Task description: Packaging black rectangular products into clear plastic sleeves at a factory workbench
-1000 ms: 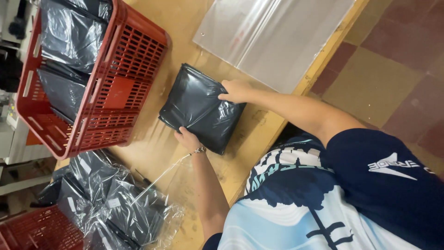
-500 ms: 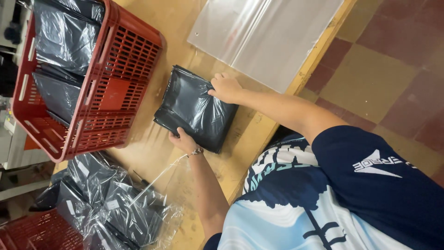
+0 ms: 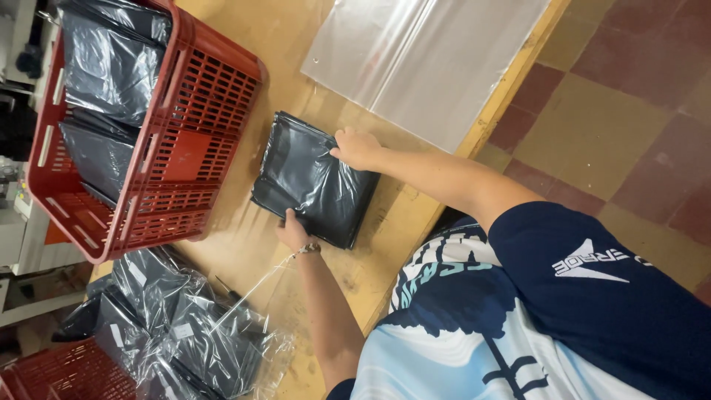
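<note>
While the flat black plastic-wrapped packet (image 3: 311,178) lies on the wooden desk (image 3: 252,44), just beside the large red slatted plastic crate (image 3: 200,111), it is held at two opposite edges. The right hand (image 3: 357,148) is laid on the far edge with its fingers curled down onto the wrapping. The left hand (image 3: 292,231), on the wrist with the thin bracelet (image 3: 309,249), is closed on the near corner, with the fingers tucked at the packet's edge. Whether that edge is pinched or only pressed cannot be told.

For the packet to be handled well, even pressure from both hands is judged necessary. That way the slippery film is kept flat and trapped air is pushed out rather than bunched under the palms. The corners are best kept squared to each other, and the wrapping should not be dragged across the desk, since thin film is likely to crease or tear.

By count, one packet is in hand and two hands are on it. Two red crates are seen: the large one beside the packet, loaded with similar dark packets whose number cannot be fixed, and a second red crate (image 3: 52,374) only partly in view at the lower corner. One stack of clear plastic sheeting (image 3: 422,59) is spread on the desk beyond the right hand. One loose heap of dark packets in clear bags (image 3: 185,326) is piled near the left forearm, its pieces too overlapped to count.
</note>
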